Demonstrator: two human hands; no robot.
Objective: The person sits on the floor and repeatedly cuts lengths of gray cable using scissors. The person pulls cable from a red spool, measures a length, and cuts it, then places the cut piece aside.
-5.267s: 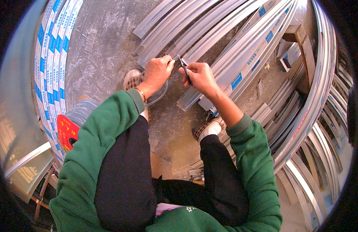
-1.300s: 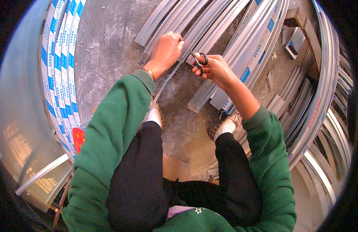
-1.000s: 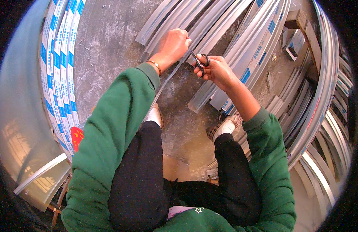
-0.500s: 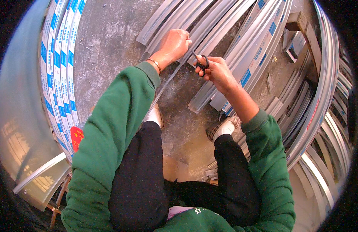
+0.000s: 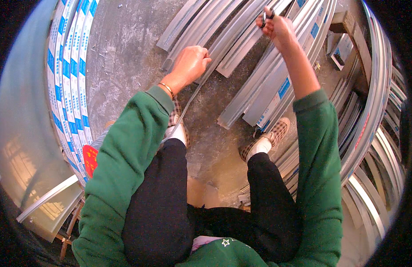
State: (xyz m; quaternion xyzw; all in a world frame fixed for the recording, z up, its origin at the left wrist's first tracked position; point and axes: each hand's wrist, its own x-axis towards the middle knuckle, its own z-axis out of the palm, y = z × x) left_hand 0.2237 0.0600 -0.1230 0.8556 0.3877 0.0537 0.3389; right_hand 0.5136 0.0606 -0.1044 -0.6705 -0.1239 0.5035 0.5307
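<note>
My left hand (image 5: pixel 189 64) is closed, its fingertips curled at the edge of a long pale metal profile (image 5: pixel 228 43). It seems to pinch a thin grey strip (image 5: pixel 193 96), though the fingertips are partly hidden. From beside that hand the strip trails down past my left shoe (image 5: pixel 181 127). Farther right, my right hand (image 5: pixel 279 30) is raised over the profiles. Its fingers are wrapped round black-handled scissors (image 5: pixel 268 14), whose blades are hard to make out.
Several metal profiles (image 5: pixel 254 95) lie side by side ahead, some with blue-and-white film. More film-wrapped lengths (image 5: pixel 70 84) stand at the left, beside a glossy sheet (image 5: pixel 23 115). A wooden support (image 5: pixel 355 42) and stacked profiles (image 5: pixel 379 80) line the right. Small scraps litter the concrete floor (image 5: pixel 121 58).
My right hand has moved up and to the right with the scissors, away from the strip. The left hand has shifted slightly nearer and to the left, still closed.
</note>
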